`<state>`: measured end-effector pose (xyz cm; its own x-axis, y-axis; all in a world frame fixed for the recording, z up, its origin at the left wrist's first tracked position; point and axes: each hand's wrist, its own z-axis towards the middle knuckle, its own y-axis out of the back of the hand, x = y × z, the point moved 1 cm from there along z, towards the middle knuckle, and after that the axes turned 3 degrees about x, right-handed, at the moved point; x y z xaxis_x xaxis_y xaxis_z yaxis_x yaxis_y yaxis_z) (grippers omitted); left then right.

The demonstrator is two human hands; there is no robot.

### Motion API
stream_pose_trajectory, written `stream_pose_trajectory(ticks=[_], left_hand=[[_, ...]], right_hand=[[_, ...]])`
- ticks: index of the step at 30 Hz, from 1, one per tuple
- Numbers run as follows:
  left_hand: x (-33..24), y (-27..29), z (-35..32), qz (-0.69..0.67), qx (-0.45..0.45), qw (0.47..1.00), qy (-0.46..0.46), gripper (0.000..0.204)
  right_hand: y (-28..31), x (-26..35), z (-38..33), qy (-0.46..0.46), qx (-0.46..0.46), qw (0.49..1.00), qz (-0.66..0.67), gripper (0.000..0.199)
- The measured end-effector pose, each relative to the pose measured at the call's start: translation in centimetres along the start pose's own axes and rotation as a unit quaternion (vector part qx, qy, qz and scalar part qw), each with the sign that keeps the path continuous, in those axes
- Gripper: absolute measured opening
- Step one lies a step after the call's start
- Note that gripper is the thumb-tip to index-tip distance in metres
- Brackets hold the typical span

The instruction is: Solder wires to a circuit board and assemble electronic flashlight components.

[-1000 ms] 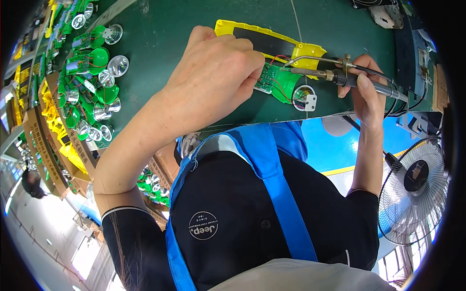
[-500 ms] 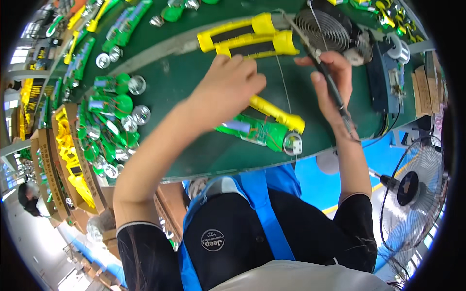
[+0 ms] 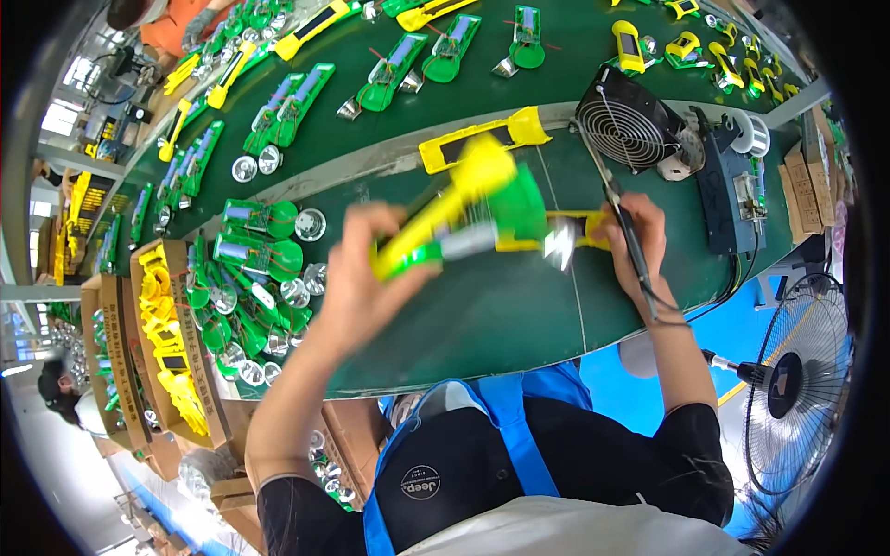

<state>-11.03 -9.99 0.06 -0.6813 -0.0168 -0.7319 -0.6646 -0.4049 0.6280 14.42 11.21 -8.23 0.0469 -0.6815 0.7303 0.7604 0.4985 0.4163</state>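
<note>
My left hand (image 3: 357,283) grips a flashlight (image 3: 464,190) in the air, its yellow cover lying along a green body; both are smeared by motion. Against my right palm rests a soldering iron (image 3: 629,236), tip pointing up and away. The fingers of my right hand (image 3: 644,232) also touch the end of a yellow cover (image 3: 591,229) on the bench; whether they pinch it I cannot tell. The raised flashlight partly hides that cover. Farther off lies another yellow cover (image 3: 482,139) with a dark panel.
A round-grilled black fan (image 3: 619,128) and a dark soldering station (image 3: 728,190) stand to the right. Green flashlight bodies (image 3: 260,255) with silver reflectors are heaped at left, beside a carton (image 3: 204,394) of yellow parts. More bodies line the far side; a floor fan (image 3: 788,380) stands at lower right.
My left hand has lifted the flashlight off the bench. One of the two far yellow covers now lies nearer, at my right hand. The view has shifted, showing more of the far bench.
</note>
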Motion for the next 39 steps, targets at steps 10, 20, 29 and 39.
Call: stream_pose_trajectory(ticks=[10, 20, 29, 39], left_hand=[[0.4, -12.7, 29.4, -0.072, -0.042, 0.995, 0.06, 0.056], [0.7, -18.3, 35.2, 0.297, 0.009, 0.955, -0.005, 0.041], [4.1, -14.1, 34.6, 0.328, 0.171, 0.926, 0.073, 0.043], [-3.9, 0.5, 11.9, 0.062, 0.161, 0.98, 0.099, 0.043]], right_hand=[[-0.6, 0.9, -1.7, -0.019, -0.043, 0.999, 0.012, 0.032], [0.5, 1.2, -0.4, 0.001, -0.026, 0.998, 0.063, 0.03], [0.2, 1.5, 0.1, 0.016, -0.019, 0.997, 0.068, 0.03], [-1.4, 3.0, -0.9, 0.073, 0.044, 0.992, 0.096, 0.03]])
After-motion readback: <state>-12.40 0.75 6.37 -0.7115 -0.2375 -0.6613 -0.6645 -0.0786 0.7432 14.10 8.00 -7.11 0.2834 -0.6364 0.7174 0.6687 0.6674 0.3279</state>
